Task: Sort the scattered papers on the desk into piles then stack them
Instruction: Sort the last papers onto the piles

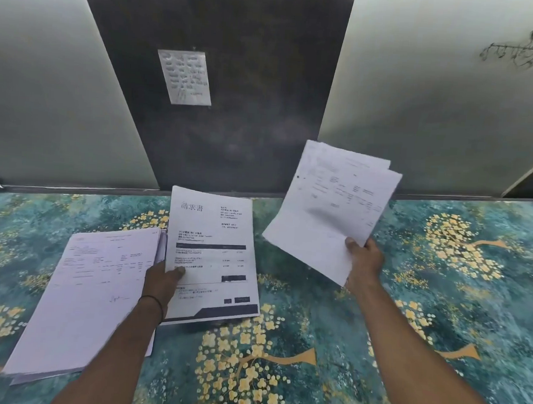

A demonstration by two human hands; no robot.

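My left hand point(161, 281) grips the left edge of a printed invoice sheaf point(217, 230) with a dark bar along its bottom, thumb on top, held just above the desk at centre. My right hand point(364, 262) pinches the lower corner of a few white sheets point(330, 205), lifted and tilted above the desk on the right. A pile of white papers point(87, 300) lies flat on the desk at the left, beside my left forearm.
The desk point(439, 288) is covered by a teal cloth with yellow flowers. Behind it stands a dark panel point(250, 77) with a handwritten note point(185, 77) pinned on it, between pale walls. The desk's near edge shows at lower right.
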